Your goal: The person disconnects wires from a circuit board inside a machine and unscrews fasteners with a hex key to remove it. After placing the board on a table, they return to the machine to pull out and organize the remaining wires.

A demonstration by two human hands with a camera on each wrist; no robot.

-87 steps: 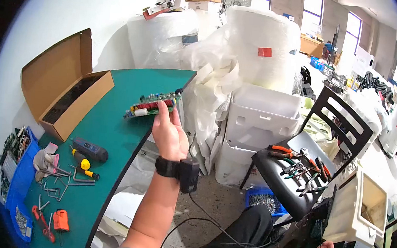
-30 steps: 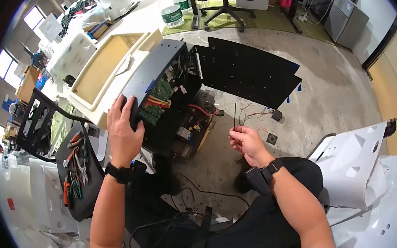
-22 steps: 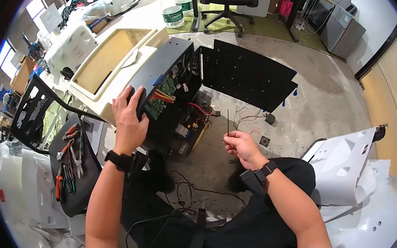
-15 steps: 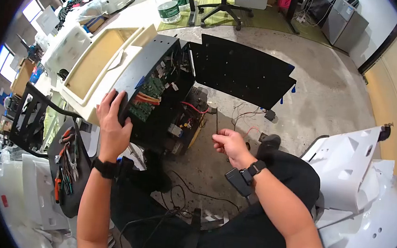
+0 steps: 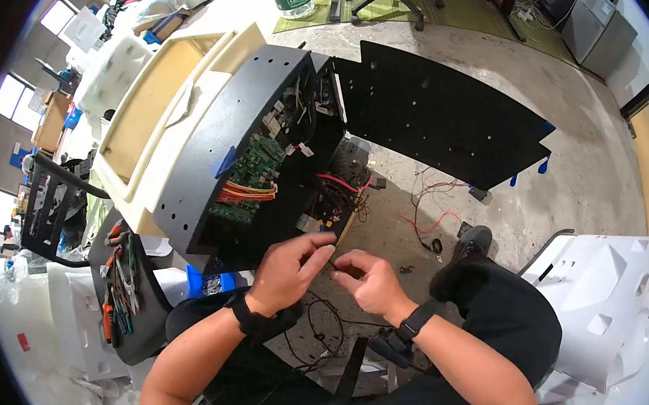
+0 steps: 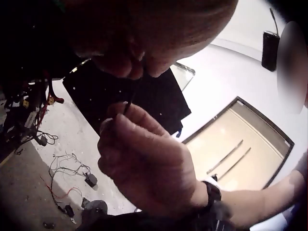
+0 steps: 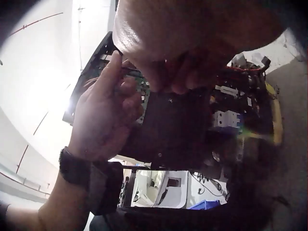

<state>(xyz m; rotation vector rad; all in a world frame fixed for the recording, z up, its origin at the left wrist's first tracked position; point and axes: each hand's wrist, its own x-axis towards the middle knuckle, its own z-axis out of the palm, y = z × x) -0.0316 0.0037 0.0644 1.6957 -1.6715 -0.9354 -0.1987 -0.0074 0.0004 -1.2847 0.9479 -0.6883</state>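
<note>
Black cable tie [image 5: 329, 262] between two hands: left hand [image 5: 288, 270], right hand [image 5: 366, 283].

A thin black cable tie [image 5: 332, 262] runs nearly level between the fingertips of the left hand [image 5: 288, 270] and right hand [image 5: 368, 280], both pinching it, just in front of the open black cabinet [image 5: 214, 139].

Black cable tie [image 5: 330, 264]: thin plastic strip, dull. Open cabinet [image 5: 221, 147]: sheet metal, matt black paint, drilled holes. Loose side panel [image 5: 440, 112]: same matt black metal. Circuit board [image 5: 254, 167]: green, glossy. Housing [image 5: 145, 86] beside it: cream plastic, smooth. Floor [image 5: 576, 147]: bare concrete, rough, stained.
</note>
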